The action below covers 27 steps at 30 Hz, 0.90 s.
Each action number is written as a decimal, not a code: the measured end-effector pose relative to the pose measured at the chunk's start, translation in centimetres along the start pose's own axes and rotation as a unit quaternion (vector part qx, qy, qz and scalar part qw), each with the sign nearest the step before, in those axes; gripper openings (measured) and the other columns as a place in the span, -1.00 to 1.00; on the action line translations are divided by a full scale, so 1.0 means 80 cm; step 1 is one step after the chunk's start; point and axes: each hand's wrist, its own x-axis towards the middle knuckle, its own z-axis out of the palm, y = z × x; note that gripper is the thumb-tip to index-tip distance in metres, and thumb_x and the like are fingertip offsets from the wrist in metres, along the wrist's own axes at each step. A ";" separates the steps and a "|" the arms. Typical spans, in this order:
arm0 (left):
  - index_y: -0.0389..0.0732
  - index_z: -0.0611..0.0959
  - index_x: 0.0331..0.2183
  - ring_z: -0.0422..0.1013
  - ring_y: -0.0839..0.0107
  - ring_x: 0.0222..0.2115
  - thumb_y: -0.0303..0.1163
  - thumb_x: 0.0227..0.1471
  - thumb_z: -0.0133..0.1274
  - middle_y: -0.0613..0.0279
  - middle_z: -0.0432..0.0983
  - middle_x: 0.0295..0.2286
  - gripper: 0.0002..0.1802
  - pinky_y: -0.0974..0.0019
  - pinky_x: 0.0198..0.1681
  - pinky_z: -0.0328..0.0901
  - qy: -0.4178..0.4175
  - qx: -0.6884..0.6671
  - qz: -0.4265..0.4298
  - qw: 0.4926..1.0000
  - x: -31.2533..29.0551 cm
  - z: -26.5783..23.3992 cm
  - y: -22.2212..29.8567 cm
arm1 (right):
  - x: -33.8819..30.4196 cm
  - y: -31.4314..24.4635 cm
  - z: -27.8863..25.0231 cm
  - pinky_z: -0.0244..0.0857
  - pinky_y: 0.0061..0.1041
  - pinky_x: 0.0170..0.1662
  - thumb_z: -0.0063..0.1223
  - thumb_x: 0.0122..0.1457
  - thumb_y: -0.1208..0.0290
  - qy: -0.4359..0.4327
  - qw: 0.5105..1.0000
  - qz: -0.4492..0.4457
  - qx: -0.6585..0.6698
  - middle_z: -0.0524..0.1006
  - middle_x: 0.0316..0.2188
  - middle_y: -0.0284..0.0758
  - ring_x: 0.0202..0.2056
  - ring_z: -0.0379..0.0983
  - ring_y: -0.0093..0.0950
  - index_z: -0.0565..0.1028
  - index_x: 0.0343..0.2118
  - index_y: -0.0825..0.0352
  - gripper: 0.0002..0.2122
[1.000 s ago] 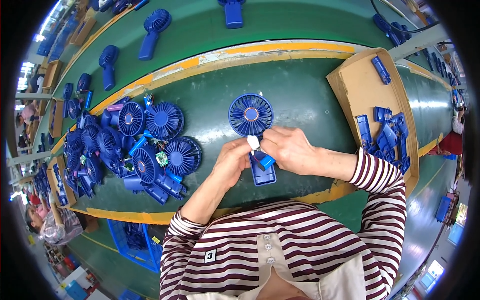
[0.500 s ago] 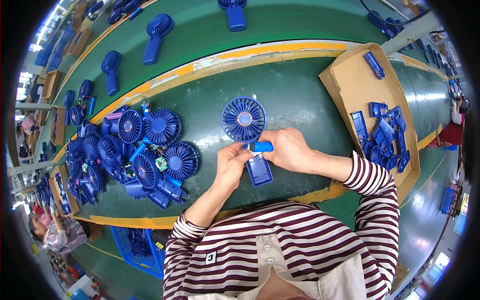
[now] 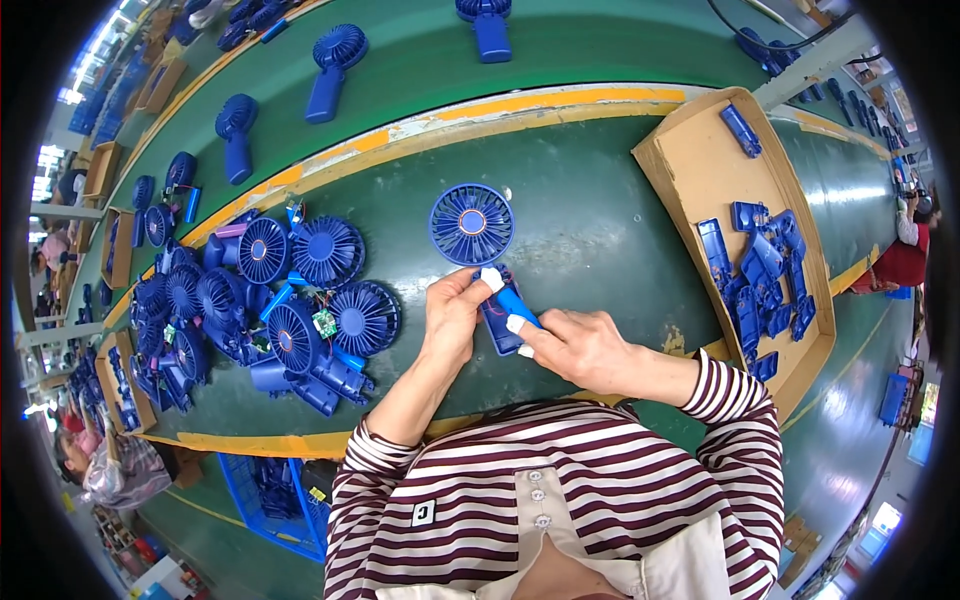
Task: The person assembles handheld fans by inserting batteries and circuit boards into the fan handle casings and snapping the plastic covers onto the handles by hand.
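Note:
A blue handheld fan [image 3: 472, 215] lies in front of me, its round grille pointing away and its handle toward me. My left hand [image 3: 453, 315] grips the top of the handle, with its white-covered thumb at the neck. A bright blue cylindrical battery [image 3: 510, 300] lies slantwise along the opened handle. My right hand [image 3: 580, 345] is closed at the lower end, thumb on the battery and fingers around the handle's edge. The handle's inside is partly hidden by my fingers.
On the left is a pile of blue fans [image 3: 290, 320] with loose batteries and green circuit boards. A cardboard box [image 3: 685, 190] holding blue plastic shells stands on the right. Beyond the yellow edge, several fans lie on a green belt [image 3: 420, 70]. A blue crate [image 3: 240, 490] sits below the table.
The battery has gone from lying crosswise at the neck to slanting along the handle. My right hand has moved down to the handle's lower end. One more shell lies in the box.

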 end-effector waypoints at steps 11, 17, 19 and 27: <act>-0.36 0.58 -0.41 0.37 0.57 -0.57 -0.53 -0.11 -0.07 0.26 0.49 -0.52 -0.82 0.50 -0.49 0.26 0.015 -0.003 -0.002 1.000 0.000 0.000 -0.005 | 0.020 -0.010 0.016 0.26 -0.55 -0.64 0.10 -0.18 0.44 -0.017 0.999 -0.009 -0.025 0.27 -0.69 -0.40 -0.67 0.31 -0.53 0.40 -0.33 0.43 -0.70; -0.32 0.58 -0.40 0.35 0.59 -0.56 -0.51 -0.11 -0.06 0.27 0.48 -0.52 -0.83 0.54 -0.52 0.24 0.020 0.025 0.006 0.999 0.002 -0.005 -0.006 | 0.027 -0.018 0.016 0.28 -0.43 -0.51 0.30 -0.38 0.29 0.005 0.984 0.179 0.004 0.35 -0.55 -0.30 -0.52 0.38 -0.31 0.29 -0.17 0.37 -0.37; -0.33 0.58 -0.40 0.36 0.59 -0.56 -0.51 -0.11 -0.06 0.27 0.48 -0.52 -0.83 0.53 -0.53 0.24 0.019 0.024 0.007 1.000 -0.004 -0.001 0.001 | 0.024 -0.020 0.018 0.30 -0.39 -0.48 0.31 -0.37 0.25 -0.020 0.959 0.277 0.056 0.42 -0.48 -0.24 -0.49 0.42 -0.29 0.26 -0.13 0.39 -0.32; -0.42 0.51 -0.33 0.46 0.30 -0.43 -0.47 -0.07 -0.03 -0.01 0.50 -0.41 -0.77 0.31 -0.32 0.37 -0.006 -0.046 0.050 0.998 -0.010 0.001 -0.002 | 0.020 -0.016 0.028 0.34 -0.39 -0.41 0.26 -0.29 0.25 -0.100 0.882 0.421 0.184 0.51 -0.49 -0.15 -0.50 0.48 -0.26 0.24 -0.11 0.46 -0.34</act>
